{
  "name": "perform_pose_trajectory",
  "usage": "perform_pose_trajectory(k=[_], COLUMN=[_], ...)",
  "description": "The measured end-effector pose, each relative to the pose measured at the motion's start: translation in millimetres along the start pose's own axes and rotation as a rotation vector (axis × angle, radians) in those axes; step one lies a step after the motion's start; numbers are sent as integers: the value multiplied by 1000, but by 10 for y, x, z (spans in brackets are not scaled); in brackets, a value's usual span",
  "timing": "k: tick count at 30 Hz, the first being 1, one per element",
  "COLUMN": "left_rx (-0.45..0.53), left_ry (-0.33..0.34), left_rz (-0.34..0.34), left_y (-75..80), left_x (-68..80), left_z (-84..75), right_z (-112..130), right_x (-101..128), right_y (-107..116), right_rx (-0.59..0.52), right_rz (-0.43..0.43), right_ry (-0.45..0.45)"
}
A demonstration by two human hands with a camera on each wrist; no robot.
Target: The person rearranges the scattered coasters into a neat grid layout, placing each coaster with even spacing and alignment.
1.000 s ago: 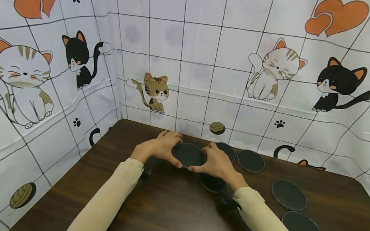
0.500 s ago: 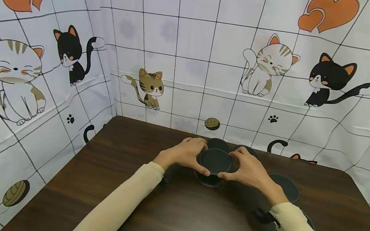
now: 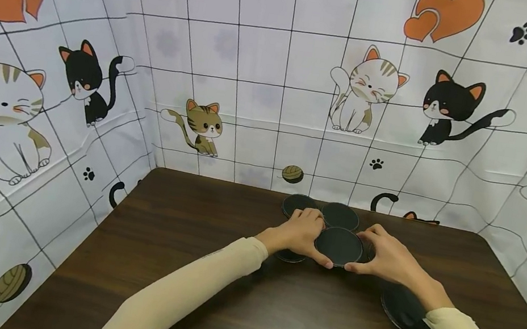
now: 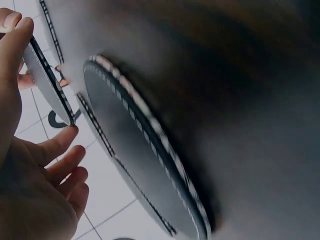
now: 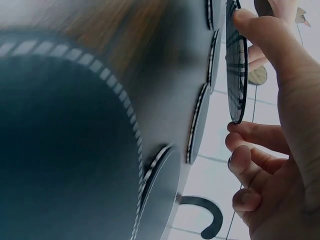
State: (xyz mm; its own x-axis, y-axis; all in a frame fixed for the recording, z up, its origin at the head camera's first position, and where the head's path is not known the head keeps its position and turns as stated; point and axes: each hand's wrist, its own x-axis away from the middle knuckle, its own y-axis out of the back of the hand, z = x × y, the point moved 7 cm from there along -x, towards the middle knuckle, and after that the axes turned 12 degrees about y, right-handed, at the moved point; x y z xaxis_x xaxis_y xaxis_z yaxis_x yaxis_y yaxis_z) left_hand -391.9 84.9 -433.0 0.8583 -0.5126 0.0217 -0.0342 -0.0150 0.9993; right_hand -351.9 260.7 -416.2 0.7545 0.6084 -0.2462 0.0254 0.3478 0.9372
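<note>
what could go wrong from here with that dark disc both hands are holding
The held disc might slip, since the left hand and right hand grip it only around its rim, off the table. If lowered slightly askew, it could land on a neighbouring disc behind it. The right wrist might also nudge the disc beneath it.
</note>
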Motion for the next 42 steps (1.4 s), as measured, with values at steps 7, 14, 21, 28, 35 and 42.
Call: perform_pose_trajectory(k=[7, 14, 21, 28, 35, 42], left_rx=[-6, -36, -109, -114, -18, 49], left_ry=[-5, 1, 13, 2, -8, -39], left_rz=[15, 26, 29, 49, 77, 96], left_y=[-101, -107, -121, -163, -138, -140], left_x=[-26, -29, -23, -5, 19, 39], left_z=[-68, -49, -32, -4, 73, 117], right_z=[-56, -65, -87, -89, -86, -85], right_x=[59, 20, -28, -47, -61, -73], right_y=[-40, -65, -135, -218, -243, -263], right_rx=[-12, -29, -13, 3, -24, -50], right_rz=[19, 31, 73, 112, 140, 153], right_ry=[3, 6, -21, -35, -60, -67])
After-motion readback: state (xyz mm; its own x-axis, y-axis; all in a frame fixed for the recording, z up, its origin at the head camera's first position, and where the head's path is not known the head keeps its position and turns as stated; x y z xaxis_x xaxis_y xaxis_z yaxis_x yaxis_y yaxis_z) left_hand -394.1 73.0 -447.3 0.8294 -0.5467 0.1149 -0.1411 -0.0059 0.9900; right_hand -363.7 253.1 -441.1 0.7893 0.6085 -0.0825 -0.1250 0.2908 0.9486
